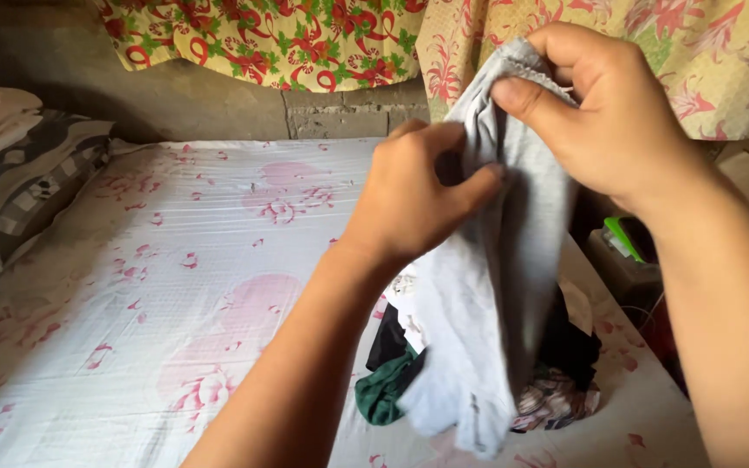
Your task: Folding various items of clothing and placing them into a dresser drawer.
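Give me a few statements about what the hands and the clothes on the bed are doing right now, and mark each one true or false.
1. Both hands hold the grey garment up above the bed. True: the left hand and the right hand each pinch it near its top edge.
2. The grey garment lies flat on the bedsheet. False: it hangs down from the hands.
3. A pile of clothes sits on the bedsheet under the garment. True; it includes dark and green pieces.
4. The bedsheet is plain blue. False: it is white with pink flowers.
5. Pillows lie at the left edge of the view. True.
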